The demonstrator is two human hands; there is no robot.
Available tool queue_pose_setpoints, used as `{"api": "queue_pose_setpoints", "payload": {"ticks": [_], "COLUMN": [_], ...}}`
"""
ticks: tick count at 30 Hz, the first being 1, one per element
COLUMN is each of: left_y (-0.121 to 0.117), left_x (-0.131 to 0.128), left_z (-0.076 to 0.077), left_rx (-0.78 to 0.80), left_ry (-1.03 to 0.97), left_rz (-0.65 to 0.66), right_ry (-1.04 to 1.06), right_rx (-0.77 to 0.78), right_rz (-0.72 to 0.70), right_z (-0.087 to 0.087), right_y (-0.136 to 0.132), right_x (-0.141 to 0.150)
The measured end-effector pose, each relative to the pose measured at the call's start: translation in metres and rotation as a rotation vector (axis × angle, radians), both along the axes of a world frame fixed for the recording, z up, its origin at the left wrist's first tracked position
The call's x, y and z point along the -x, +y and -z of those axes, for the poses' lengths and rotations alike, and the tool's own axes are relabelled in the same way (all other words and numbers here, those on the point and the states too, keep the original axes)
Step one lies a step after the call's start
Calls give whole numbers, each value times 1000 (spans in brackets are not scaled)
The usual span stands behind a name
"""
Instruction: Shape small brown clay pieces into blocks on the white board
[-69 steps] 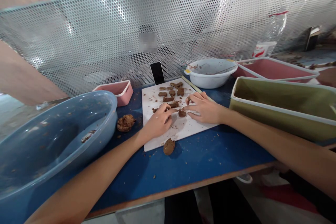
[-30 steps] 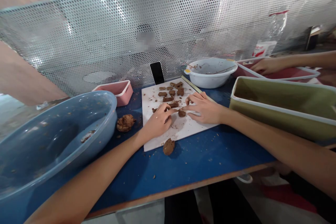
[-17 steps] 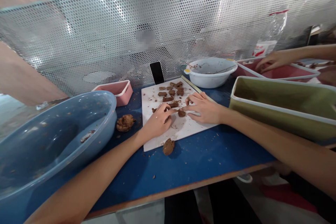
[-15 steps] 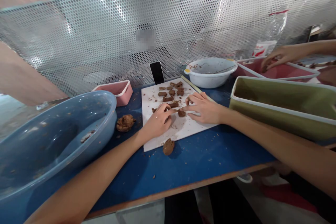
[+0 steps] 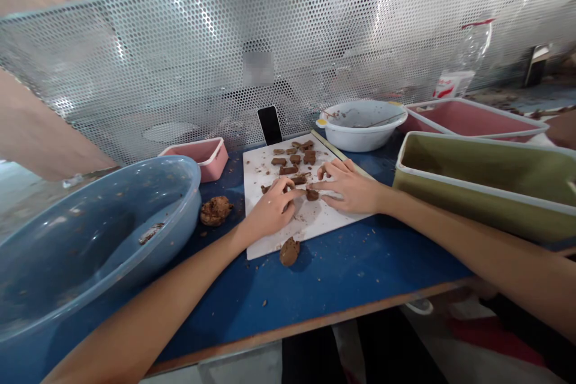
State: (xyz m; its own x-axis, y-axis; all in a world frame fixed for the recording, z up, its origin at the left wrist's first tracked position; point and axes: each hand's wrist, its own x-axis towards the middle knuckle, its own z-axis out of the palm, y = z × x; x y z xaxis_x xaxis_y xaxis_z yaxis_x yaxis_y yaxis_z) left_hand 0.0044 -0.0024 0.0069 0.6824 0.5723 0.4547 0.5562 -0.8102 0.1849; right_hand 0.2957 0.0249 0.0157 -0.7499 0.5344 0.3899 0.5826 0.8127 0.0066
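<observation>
A small lump of brown clay (image 5: pixel 312 195) lies on a white board (image 5: pixel 324 221), between the fingertips of both hands. My left hand (image 5: pixel 272 207) comes from the left with bent fingers, its index fingertip at the lump's upper left edge. From the other side, my right hand (image 5: pixel 353 191) has its index finger on top of the lump and its thumb close by the right side; the other fingers are curled. Just beyond the hands lie several shaped clay pieces (image 5: pixel 288 170). Another clay lump (image 5: pixel 289 251) rests at the board's near edge, and a rougher clay lump (image 5: pixel 216 210) is left of the board.
A large blue basin (image 5: pixel 189 192) and a small pink box (image 5: pixel 216 162) stand left. A phone (image 5: pixel 270 126) leans on the perforated metal screen (image 5: pixel 189 72). Right are a stick (image 5: pixel 333 147), a white basin (image 5: pixel 360 137), a pink bin (image 5: pixel 486 117), a green bin (image 5: pixel 472 192) and a bottle (image 5: pixel 463 66).
Another person's hand over the pink bin at the right has gone out of view. My two hands and the lump between them have barely moved.
</observation>
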Motion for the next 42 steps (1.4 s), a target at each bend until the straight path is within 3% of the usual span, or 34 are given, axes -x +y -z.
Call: {"api": "queue_pose_setpoints", "payload": {"ticks": [34, 42], "left_y": [-1, 1], "left_x": [0, 1], "left_z": [-4, 1], "left_rx": [-8, -37], "left_ry": [-8, -2], "left_rz": [-4, 7], "right_ry": [-121, 1], "right_rx": [-90, -104], "right_rz": [-11, -33], "right_z": [-3, -2], "right_y": [-1, 1], "right_x": [-1, -3]}}
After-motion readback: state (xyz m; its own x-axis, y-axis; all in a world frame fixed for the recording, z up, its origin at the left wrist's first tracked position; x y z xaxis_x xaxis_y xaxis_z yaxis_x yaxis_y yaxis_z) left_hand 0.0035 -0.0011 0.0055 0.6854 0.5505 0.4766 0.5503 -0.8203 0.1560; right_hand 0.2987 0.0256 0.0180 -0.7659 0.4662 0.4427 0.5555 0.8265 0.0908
